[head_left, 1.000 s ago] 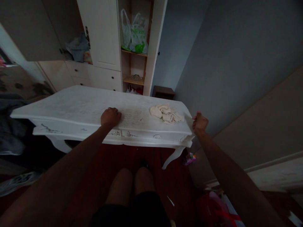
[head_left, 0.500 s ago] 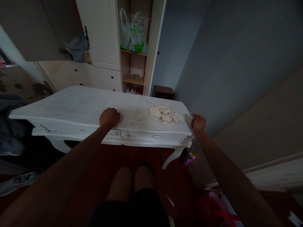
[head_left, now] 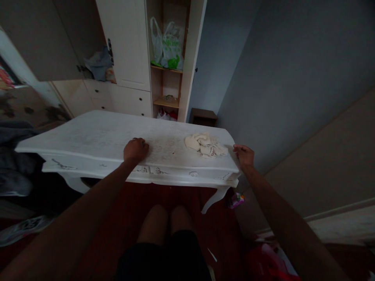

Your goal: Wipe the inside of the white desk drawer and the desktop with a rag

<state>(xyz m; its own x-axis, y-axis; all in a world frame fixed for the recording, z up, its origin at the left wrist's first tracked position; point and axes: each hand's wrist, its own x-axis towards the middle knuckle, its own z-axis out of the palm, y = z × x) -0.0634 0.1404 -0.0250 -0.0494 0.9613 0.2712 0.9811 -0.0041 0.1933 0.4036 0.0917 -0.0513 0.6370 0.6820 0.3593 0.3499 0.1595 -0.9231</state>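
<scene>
A white table (head_left: 96,130) with carved drawer fronts stands before me, its top marked with greyish smudges. My left hand (head_left: 136,150) rests closed on the top near the front edge, knuckles up, with nothing visible in it. At the right end, my right hand (head_left: 245,155) is beside the table's edge with some fingers stretched toward it; the other fingers look bent. I cannot tell whether it touches the edge. Between the hands, nearer the right one, lies a crumpled cream cloth (head_left: 206,144). A small dark speck (head_left: 173,152) shows left of the cloth.
Behind the table stands a white wardrobe (head_left: 130,50) with plastic bags (head_left: 172,48) on a shelf. A brown box-like stand (head_left: 203,116) is by the grey wall (head_left: 281,70). A purple box (head_left: 236,200) and a red bag (head_left: 265,261) are low on the right.
My right hand has gone from curled to having fingers extended toward the table edge. The left hand stays in place on the top. The view has tilted slightly upward.
</scene>
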